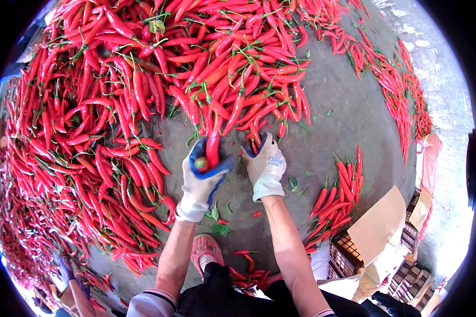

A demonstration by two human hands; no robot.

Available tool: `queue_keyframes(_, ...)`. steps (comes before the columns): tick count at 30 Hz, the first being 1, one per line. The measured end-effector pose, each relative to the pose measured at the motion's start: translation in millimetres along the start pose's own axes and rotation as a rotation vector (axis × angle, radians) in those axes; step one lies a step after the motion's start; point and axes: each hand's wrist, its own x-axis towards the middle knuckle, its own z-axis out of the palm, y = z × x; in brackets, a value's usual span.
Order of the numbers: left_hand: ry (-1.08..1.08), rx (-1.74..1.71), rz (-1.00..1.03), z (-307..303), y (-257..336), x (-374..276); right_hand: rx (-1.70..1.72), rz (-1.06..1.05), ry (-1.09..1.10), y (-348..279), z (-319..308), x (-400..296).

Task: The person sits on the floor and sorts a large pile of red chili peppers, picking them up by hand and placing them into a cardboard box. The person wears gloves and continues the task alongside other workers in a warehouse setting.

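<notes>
Both hands wear pale knit gloves with blue coated palms. My left hand, palm up, holds red chili peppers, with a blurred greenish end showing at the palm. To its right, my right hand is back up at the near edge of the big heap of red chili peppers, its fingers curled around the lower ends of a few peppers. The heap spreads ahead and to the left over the grey floor. A smaller pile of red chilies lies to the right of my right forearm.
Plastic crates with brown paper stand at the lower right. A long row of chilies runs along the far right. Several chilies lie near my pink shoe. Another person's gloved hand is at the lower left.
</notes>
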Motion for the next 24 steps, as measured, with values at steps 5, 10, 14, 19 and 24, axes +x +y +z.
queue_keyframes(5, 0.231, 1.038, 0.655, 39, 21, 39, -0.018, 0.01, -0.131, -8, -10, 5)
queue_keyframes(10, 0.196, 1.372, 0.446, 59, 7, 79, 0.013, 0.024, -0.116, 2, -12, -2)
queue_keyframes(14, 0.198, 1.15, 0.514, 42, 8, 67, 0.856, 0.115, -0.213, 50, 6, -21)
queue_keyframes(19, -0.169, 0.581, 0.323, 9, -23, 14, 1.535, 0.249, -0.429, 73, -9, -53)
queue_keyframes(24, -0.319, 0.003, -0.323, 20, -37, -18, 1.494, 0.208, -0.515, 79, -16, -54)
